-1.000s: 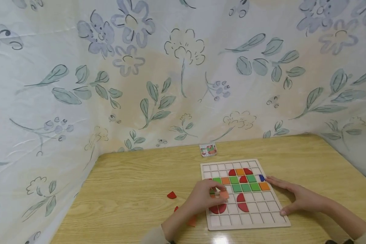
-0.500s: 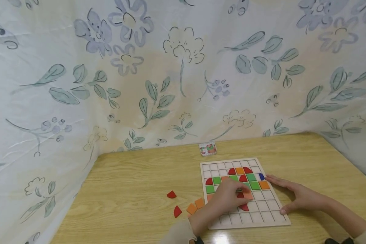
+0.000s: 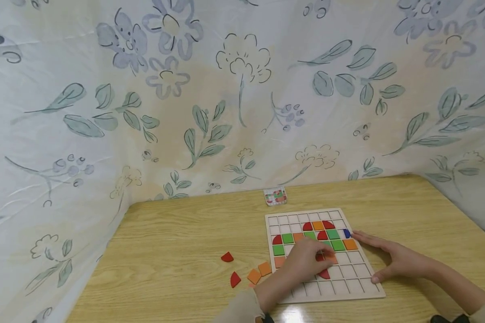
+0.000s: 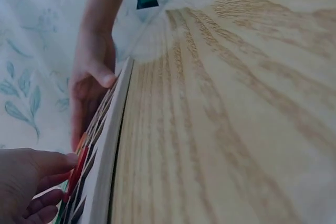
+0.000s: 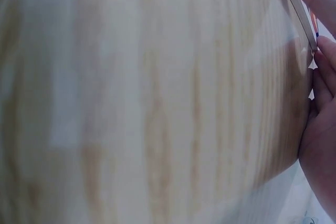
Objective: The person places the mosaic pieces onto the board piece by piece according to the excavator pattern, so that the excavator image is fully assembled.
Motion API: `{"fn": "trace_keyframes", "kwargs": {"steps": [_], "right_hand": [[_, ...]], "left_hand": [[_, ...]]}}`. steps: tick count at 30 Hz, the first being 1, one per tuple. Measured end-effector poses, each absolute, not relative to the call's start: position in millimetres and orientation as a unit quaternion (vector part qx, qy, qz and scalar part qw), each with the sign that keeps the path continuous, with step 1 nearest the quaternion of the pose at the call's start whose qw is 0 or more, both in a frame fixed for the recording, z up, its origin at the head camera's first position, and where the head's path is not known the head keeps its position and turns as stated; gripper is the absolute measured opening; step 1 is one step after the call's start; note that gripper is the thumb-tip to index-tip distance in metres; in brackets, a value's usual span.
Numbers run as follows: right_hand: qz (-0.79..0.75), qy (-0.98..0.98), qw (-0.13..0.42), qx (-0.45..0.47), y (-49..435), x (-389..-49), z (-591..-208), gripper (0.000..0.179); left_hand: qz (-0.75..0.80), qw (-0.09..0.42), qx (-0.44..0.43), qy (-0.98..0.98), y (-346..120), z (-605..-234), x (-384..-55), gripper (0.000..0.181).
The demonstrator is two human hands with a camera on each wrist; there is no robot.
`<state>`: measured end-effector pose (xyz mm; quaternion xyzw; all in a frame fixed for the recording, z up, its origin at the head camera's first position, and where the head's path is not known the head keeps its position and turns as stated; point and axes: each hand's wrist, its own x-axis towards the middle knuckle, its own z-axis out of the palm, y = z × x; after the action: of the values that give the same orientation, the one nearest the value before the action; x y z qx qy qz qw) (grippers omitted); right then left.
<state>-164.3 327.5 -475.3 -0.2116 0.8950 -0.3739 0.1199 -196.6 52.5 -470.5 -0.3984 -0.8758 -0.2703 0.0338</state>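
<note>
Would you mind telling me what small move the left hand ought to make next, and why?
Probably press the orange tile flat into its cell and let go: the left hand holds it over the grid board, which the right hand braces at its edge.

Soft even light, table (image 3: 178,251) glare — wrist views blurred

Left hand (image 3: 305,262) on grid board (image 3: 349,287); right hand (image 3: 396,260) steadies it.

No text, label, brand, number or sign can be read in any view. The small card (image 3: 275,197) just above the middle of the head view, lying on the table (image 3: 178,251), shows only a patchwork of coloured shapes, too small to make out any writing.
</note>
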Motion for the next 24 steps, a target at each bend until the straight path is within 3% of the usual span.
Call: {"fn": "trace_keyframes", "kwargs": {"steps": [5,11,24], "right_hand": [[-0.370,0.896,0.120,-0.214,327,-164,-475,0.091],[-0.363,0.901,0.118,-0.207,328,-164,-474,0.091],[-0.370,0.895,0.114,-0.222,328,-164,-475,0.089]], "left_hand": [[-0.289,0.005,-0.406,-0.867,40,-466,-198,0.018],[-0.371,-0.058,-0.346,-0.860,0,-452,-206,0.020],[-0.409,-0.076,-0.249,-0.875,-77,-455,-204,0.016]]}}
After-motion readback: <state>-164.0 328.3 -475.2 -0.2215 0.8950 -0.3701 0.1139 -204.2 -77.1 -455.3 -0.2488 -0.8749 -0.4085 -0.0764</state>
